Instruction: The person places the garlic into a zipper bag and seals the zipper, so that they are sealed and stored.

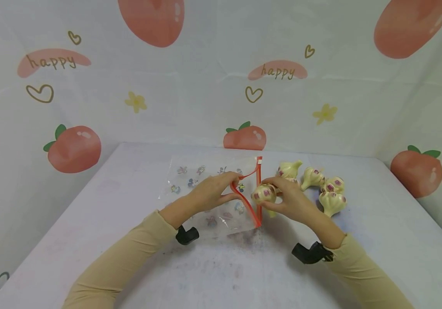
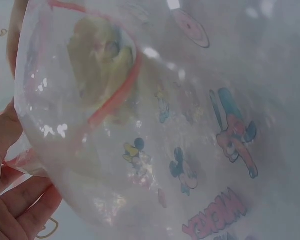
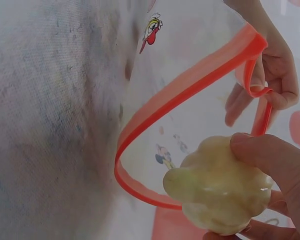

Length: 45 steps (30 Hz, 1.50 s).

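A clear zip bag (image 1: 182, 180) with cartoon prints and a red zip edge lies flat on the table. My left hand (image 1: 217, 191) pinches the upper layer of its mouth and lifts it, so the red rim (image 3: 155, 107) gapes in the right wrist view. My right hand (image 1: 292, 199) holds a garlic bulb (image 1: 263, 194), cream with purple patches, right at that opening. Its stubby stem (image 3: 177, 181) points toward the bag's mouth. Through the plastic in the left wrist view, the bulb (image 2: 97, 60) shows blurred.
Several more garlic bulbs (image 1: 313, 177) sit in a cluster on the table just beyond and right of my right hand, one partly hidden behind it. A fruit-printed cloth wall (image 1: 197, 111) stands along the table's back edge.
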Motion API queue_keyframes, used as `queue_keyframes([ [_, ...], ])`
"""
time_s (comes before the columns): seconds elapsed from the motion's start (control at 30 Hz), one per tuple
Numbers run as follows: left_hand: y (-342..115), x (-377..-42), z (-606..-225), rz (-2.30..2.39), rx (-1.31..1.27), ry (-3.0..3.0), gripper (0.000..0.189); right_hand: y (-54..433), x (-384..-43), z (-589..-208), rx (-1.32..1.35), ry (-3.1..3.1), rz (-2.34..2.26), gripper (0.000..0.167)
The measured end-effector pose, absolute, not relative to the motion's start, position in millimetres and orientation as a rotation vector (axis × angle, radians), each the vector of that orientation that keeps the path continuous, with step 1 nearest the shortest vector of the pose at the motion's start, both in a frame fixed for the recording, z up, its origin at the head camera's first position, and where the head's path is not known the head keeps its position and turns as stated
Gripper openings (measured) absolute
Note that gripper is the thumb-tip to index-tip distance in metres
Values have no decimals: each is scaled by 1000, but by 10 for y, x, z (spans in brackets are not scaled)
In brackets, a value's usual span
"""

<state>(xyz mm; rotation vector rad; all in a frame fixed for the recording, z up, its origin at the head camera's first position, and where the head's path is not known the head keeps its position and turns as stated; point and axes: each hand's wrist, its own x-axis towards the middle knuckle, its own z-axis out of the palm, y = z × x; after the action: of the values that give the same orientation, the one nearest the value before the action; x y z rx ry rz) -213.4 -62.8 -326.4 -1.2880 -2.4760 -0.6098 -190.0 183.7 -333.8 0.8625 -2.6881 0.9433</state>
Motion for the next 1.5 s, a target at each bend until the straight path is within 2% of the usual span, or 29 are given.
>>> queue_keyframes([
  [1.17, -626, -2120, -3242, -618, -1285, -2496, 44, 1684, -1941, -3414, 914, -2743, 937, 49],
  [1.5, -621, -2132, -3260, -618, -1294, -2469, 38, 1652, -1943, -3420, 940, -2730, 929, 47],
])
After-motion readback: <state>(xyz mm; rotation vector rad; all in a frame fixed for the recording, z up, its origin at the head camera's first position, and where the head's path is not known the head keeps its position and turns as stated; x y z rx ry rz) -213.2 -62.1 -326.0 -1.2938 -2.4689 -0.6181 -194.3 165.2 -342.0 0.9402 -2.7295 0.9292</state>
